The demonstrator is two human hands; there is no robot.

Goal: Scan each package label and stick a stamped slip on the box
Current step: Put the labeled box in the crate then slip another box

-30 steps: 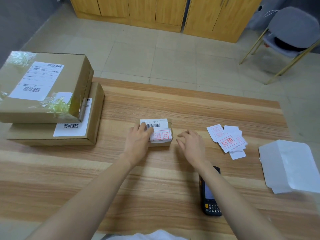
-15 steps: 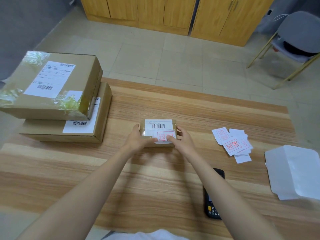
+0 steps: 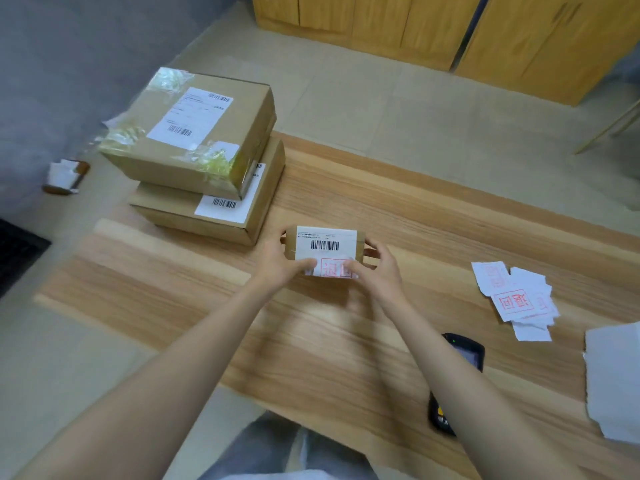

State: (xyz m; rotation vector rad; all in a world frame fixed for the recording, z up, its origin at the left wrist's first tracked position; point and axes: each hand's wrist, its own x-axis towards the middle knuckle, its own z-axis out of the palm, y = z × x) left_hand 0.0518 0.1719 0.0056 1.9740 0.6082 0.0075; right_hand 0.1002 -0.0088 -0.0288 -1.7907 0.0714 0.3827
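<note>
A small cardboard box [image 3: 325, 242] with a white barcode label sits between my hands above the wooden table [image 3: 450, 237]. A slip with a red stamp [image 3: 332, 268] is stuck on its near edge. My left hand [image 3: 277, 265] grips the box's left side, thumb on the slip. My right hand [image 3: 377, 271] grips the right side, thumb also on the slip. A black handheld scanner [image 3: 464, 355] lies on the table, partly hidden under my right forearm. A pile of stamped slips [image 3: 512, 299] lies to the right.
Two larger labelled cardboard boxes [image 3: 194, 140] are stacked at the table's left end. White paper sheets [image 3: 613, 375] lie at the right edge. A small object [image 3: 64, 176] lies on the floor at left. Wooden cabinets [image 3: 450, 26] stand beyond.
My right hand came onto the small box, and both hands now grip it. The view has shifted, so the box and the stack sit further right in the frame.
</note>
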